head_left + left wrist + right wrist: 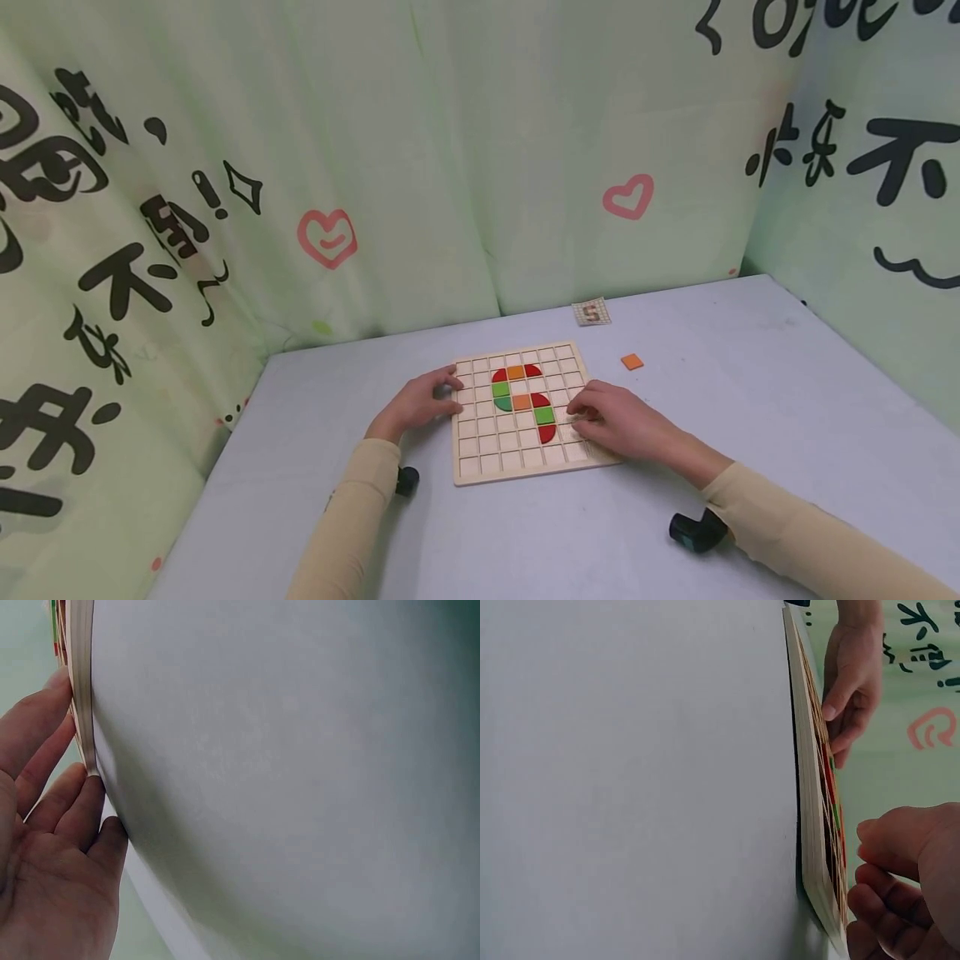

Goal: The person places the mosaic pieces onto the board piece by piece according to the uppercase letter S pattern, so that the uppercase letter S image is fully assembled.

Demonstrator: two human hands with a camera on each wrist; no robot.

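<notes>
A square wooden grid board [472, 467] lies on the table, bearing a winding row of red, orange and green tiles. Among them are an orange square tile [515, 372], a light green square tile [543, 415] and a red rounded tile [547, 433] at the lower end. My left hand [420, 404] rests its fingertips along the board's left edge, thumb and fingers spread apart. Over the board's right side is my right hand [618, 421], its fingers loosely bent; in the right wrist view, nothing shows between thumb and fingers [881, 900].
A loose orange square tile [632, 362] lies right of the board. Farther back is a small card [592, 312] with a gridded pattern. The white table [465, 542] meets a pale green curtain [420, 250] at its back edge.
</notes>
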